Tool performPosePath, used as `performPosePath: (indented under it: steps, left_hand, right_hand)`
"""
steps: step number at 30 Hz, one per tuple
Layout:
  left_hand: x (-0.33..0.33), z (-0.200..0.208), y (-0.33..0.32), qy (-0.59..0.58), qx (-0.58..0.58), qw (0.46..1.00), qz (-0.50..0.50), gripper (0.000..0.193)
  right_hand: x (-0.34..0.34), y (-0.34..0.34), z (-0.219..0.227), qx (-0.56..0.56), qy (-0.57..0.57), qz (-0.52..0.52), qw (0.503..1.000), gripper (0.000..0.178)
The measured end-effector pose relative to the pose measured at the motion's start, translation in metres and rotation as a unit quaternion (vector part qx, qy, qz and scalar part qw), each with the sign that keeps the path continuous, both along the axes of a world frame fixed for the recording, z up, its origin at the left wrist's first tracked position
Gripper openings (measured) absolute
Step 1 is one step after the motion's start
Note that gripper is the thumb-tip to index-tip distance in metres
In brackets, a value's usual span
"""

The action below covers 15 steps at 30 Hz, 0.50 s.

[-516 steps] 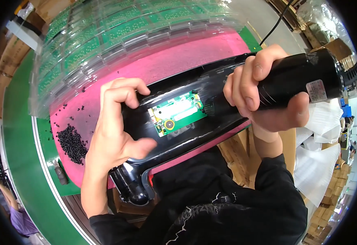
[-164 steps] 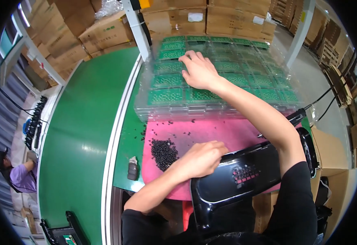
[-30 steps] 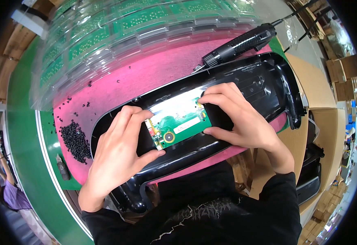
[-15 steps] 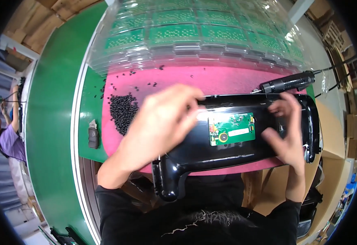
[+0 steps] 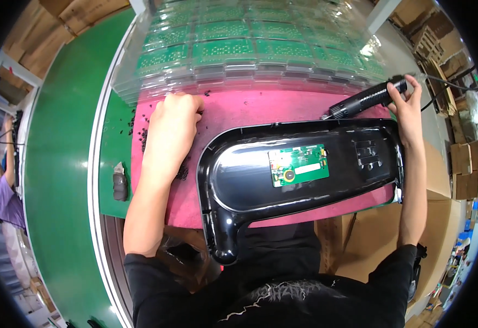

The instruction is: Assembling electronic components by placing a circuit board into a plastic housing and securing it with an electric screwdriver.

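Observation:
A black plastic housing point(image 5: 239, 188) with a rounded arm at its near left lies on the pink mat, its hollow side up. In its middle sits a green circuit board point(image 5: 298, 167). My right hand point(image 5: 407, 109) grips the back end of a black electric screwdriver point(image 5: 366, 100) beyond the housing's far right edge; its tip points left. My left hand point(image 5: 174, 124) is over the pile of small black screws point(image 5: 183, 170), back upward and fingers curled in. Whatever its fingertips hold is hidden, and the hand and forearm cover most of the pile.
Clear plastic trays of green circuit boards point(image 5: 222, 49) are stacked along the mat's far side. On the green surface at left lies a small dark wrapped lump point(image 5: 120, 183). A cardboard box point(image 5: 375, 235) stands near right. Another person point(image 5: 7, 197) works at far left.
Both hands have left the housing. My left hand moved left to the screws; my right moved up and right and took hold of the screwdriver, which has shifted slightly left.

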<state>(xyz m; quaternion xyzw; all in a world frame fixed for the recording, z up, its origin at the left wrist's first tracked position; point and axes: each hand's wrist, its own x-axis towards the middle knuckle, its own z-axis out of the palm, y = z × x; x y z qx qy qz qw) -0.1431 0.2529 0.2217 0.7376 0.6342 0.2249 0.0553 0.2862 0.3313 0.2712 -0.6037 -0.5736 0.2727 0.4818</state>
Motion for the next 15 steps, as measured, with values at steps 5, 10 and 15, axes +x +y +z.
performPosePath:
  steps: [5, 10, 15]
  left_hand:
    - [0.010, 0.002, -0.003, 0.092, 0.017, 0.996, 0.009, 0.008]
    - [0.012, 0.002, -0.002, 0.103, 0.022, 0.994, 0.025, 0.007]
    - [0.007, 0.010, -0.001, -0.033, -0.041, 0.998, 0.047, 0.012]
  right_hand:
    - [-0.085, -0.006, -0.011, 0.265, 0.130, 0.030, 0.955, 0.057]
    - [-0.109, -0.009, -0.003, -0.001, 0.335, 0.191, 0.923, 0.033]
    - [-0.124, -0.032, 0.024, 0.135, 0.488, 0.192, 0.841, 0.032]
